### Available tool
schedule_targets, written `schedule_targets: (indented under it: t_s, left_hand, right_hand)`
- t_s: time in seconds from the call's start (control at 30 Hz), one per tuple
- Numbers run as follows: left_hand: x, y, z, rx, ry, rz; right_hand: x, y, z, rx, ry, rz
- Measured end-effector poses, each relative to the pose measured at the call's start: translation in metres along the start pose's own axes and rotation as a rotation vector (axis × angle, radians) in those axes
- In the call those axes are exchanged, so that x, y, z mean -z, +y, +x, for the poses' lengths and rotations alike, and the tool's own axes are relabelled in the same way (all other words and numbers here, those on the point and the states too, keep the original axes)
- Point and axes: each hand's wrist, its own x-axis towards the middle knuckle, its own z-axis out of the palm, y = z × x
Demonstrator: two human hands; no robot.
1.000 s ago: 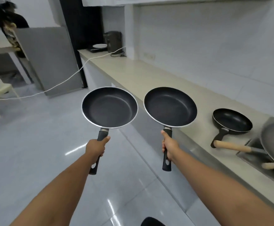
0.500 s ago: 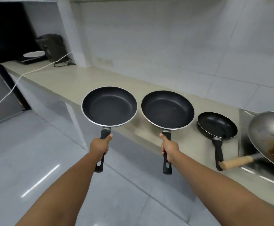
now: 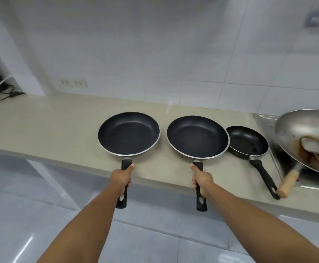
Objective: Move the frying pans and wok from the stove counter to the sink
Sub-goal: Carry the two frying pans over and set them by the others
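- Left hand (image 3: pixel 121 178): fingers wrapped fully around the black handle of the left frying pan (image 3: pixel 128 133), thumb laid along the top near the ferrule. The pan is held level in the air over the front of the beige counter (image 3: pixel 41 122).
- Left frying pan, handling: rigid metal body with dark non-stick lining; judged light to moderate in weight, so 1 hand is sufficient. The weight sits forward of the grip, so the pan will tend to dip at the far rim. A hold close to the ferrule reduces that lever.
- Right hand (image 3: pixel 202 180): fingers closed around the handle of the right frying pan (image 3: pixel 197 137), thumb extended along the top. This pan is also airborne and level, its rim just beside the small frying pan (image 3: pixel 248 140); contact between them cannot be determined.
- Small frying pan: rests on the counter, handle pointing toward the person and overhanging the front edge. Take it by that handle; judged the lightest of the 3 pans.
- Wok (image 3: pixel 306 137): bare metal, tilted, at the right edge of the view over a steel-lined recess; whether this is the sink or the stove cannot be determined. Brown residue and a ladle (image 3: pixel 315 147) lie inside.
- Wok, handling: judged the heaviest item. Grip the wooden handle (image 3: pixel 287 184). The ladle is loose and may slide out; residue may be greasy.
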Motion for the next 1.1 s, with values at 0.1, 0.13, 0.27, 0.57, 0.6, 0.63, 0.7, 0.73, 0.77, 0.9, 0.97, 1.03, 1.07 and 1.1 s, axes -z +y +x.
schedule_targets:
  t_s: [0.1,0.13,0.27,0.57,0.6,0.63,0.7,0.73,0.77,0.9,0.97,1.03,1.07,1.1]
  left_hand:
    - [0.008,0.01,0.03,-0.007,-0.039,0.038]
    - [0.009,0.014,0.038,-0.009,-0.049,0.051]
    - [0.012,0.024,0.065,-0.013,-0.093,0.075]
    - [0.011,0.03,0.098,-0.001,-0.153,0.118]
    - [0.01,0.03,0.099,0.002,-0.158,0.115]
    - [0.01,0.031,0.101,0.005,-0.162,0.112]
    - [0.008,0.031,0.103,0.009,-0.166,0.108]
    - [0.008,0.031,0.105,0.01,-0.167,0.11]
    - [0.008,0.03,0.107,0.011,-0.168,0.118]
    - [0.011,0.028,0.114,0.0,-0.193,0.174]
    - [0.013,0.029,0.117,-0.008,-0.203,0.177]
    - [0.012,0.029,0.117,-0.011,-0.208,0.179]
    - [0.011,0.029,0.116,-0.012,-0.211,0.186]
    - [0.01,0.029,0.116,-0.015,-0.216,0.192]
  right_hand:
    - [-0.018,-0.002,0.001,-0.021,0.035,0.024]
    - [-0.023,-0.003,0.001,-0.029,0.044,0.028]
    - [-0.039,-0.006,0.001,-0.054,0.067,0.052]
    - [-0.058,-0.017,0.006,-0.1,0.091,0.081]
    - [-0.059,-0.017,0.007,-0.104,0.092,0.077]
    - [-0.06,-0.017,0.008,-0.105,0.092,0.073]
    - [-0.062,-0.019,0.009,-0.108,0.086,0.076]
    - [-0.063,-0.02,0.01,-0.108,0.083,0.079]
    - [-0.063,-0.022,0.011,-0.106,0.082,0.08]
    - [-0.057,-0.028,0.019,-0.085,0.052,0.083]
    - [-0.055,-0.028,0.021,-0.086,0.026,0.088]
    - [-0.055,-0.028,0.022,-0.094,0.014,0.091]
    - [-0.055,-0.028,0.022,-0.096,0.013,0.092]
    - [-0.055,-0.029,0.022,-0.096,0.013,0.094]
